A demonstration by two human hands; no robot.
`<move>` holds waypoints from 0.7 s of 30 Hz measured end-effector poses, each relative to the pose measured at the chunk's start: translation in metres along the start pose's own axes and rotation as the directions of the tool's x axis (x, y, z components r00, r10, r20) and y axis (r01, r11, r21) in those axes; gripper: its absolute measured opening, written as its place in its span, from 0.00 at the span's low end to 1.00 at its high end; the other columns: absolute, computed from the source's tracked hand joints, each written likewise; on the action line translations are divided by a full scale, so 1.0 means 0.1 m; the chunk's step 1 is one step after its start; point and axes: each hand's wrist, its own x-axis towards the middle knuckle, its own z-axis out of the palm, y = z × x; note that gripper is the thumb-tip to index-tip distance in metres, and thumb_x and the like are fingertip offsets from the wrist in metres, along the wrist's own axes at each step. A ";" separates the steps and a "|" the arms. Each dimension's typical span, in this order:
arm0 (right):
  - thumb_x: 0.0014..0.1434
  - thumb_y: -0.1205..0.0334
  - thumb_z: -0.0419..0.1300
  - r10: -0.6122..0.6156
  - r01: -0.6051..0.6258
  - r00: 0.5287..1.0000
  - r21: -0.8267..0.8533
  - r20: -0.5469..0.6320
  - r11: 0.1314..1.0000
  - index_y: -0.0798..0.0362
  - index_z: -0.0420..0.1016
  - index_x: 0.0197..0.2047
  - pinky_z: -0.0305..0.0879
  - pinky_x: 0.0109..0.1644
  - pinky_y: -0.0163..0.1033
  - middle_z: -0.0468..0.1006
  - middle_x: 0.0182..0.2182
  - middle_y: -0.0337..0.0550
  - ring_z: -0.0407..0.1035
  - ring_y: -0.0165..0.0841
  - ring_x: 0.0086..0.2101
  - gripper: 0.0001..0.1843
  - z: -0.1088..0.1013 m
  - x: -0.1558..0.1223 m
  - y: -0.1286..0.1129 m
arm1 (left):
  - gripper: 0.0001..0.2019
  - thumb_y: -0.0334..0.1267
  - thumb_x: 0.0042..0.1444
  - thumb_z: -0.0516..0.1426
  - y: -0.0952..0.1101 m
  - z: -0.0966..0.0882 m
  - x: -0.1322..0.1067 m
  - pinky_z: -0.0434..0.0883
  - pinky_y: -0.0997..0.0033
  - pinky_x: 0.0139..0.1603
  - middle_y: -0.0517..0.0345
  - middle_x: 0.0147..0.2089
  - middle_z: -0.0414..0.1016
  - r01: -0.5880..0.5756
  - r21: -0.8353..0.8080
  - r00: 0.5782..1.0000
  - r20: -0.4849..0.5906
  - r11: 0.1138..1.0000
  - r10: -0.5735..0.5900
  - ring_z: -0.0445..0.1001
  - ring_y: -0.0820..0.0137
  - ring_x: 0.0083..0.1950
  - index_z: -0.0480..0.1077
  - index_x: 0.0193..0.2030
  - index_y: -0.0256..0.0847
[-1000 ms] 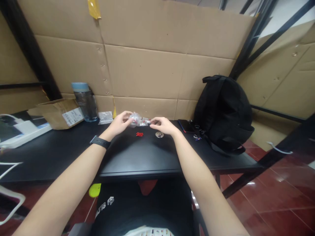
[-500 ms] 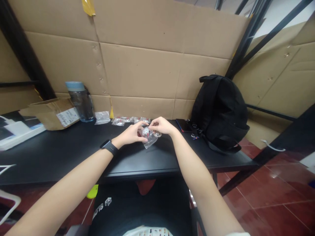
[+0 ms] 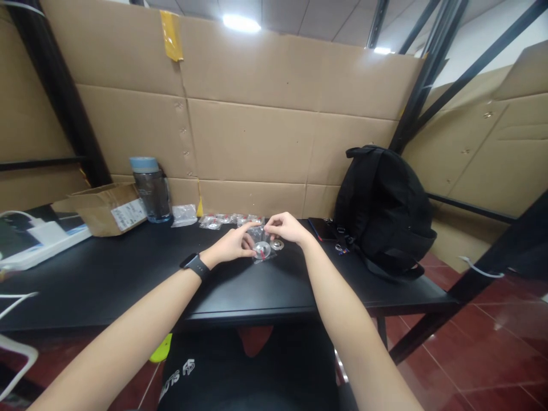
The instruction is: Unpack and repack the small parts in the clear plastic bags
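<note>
My left hand (image 3: pixel 234 243), with a dark watch (image 3: pixel 196 266) on its wrist, has its fingers closed about a small clear plastic bag (image 3: pixel 256 232) and a round, clear-looking piece with a red mark (image 3: pixel 261 251). Thumb and fingers of my right hand (image 3: pixel 287 228) pinch the upper right edge of that bag. Just below the right hand, a round silvery ring-like piece (image 3: pixel 277 245) rests on the black table (image 3: pixel 240 285). What exactly the round pieces are is too small to tell.
Several small clear packets (image 3: pixel 231 219) line the table's back, beside a flat plastic bag (image 3: pixel 184 215). Leftward are a water bottle (image 3: pixel 150 191), an open cardboard box (image 3: pixel 105 208) and a power strip (image 3: pixel 47 246). A black backpack (image 3: pixel 381 211) and a phone-like dark slab (image 3: pixel 322 229) are right.
The view has tilted upward. The round piece with the red mark now sits lower, in front of the left fingertips, and the bag's film is stretched up between both hands.
</note>
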 end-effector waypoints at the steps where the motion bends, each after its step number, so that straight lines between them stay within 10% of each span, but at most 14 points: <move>1: 0.56 0.51 0.68 -0.010 0.010 1.000 -0.006 -0.009 1.000 0.56 0.79 0.33 0.69 0.28 0.32 0.82 0.29 0.45 0.75 0.30 0.24 0.15 0.00 0.00 -0.01 | 0.44 0.41 0.50 0.69 -0.01 0.00 0.00 0.78 0.64 0.42 0.55 0.37 0.81 -0.002 -0.005 1.000 -0.003 1.000 0.002 0.82 0.65 0.35 0.55 0.72 0.44; 13: 0.55 0.48 0.67 -0.146 0.154 0.956 0.012 -0.253 0.988 0.55 0.79 0.35 0.70 0.33 0.36 0.80 0.29 0.42 0.71 0.30 0.25 0.17 0.06 0.03 -0.07 | 0.26 0.45 0.59 0.63 0.08 -0.03 0.05 0.79 0.64 0.40 0.55 0.35 0.81 0.020 -0.145 0.988 -0.147 0.989 -0.042 0.81 0.65 0.34 0.66 0.62 0.40; 21: 0.47 0.58 0.73 -0.077 0.102 0.979 0.129 -0.188 0.986 0.54 0.74 0.56 0.72 0.41 0.38 0.82 0.33 0.42 0.75 0.32 0.32 0.32 0.05 0.01 -0.04 | 0.21 0.48 0.55 0.66 0.11 -0.10 0.08 0.79 0.63 0.41 0.53 0.35 0.81 -0.020 -0.214 0.939 -0.340 0.977 -0.056 0.81 0.65 0.34 0.72 0.51 0.38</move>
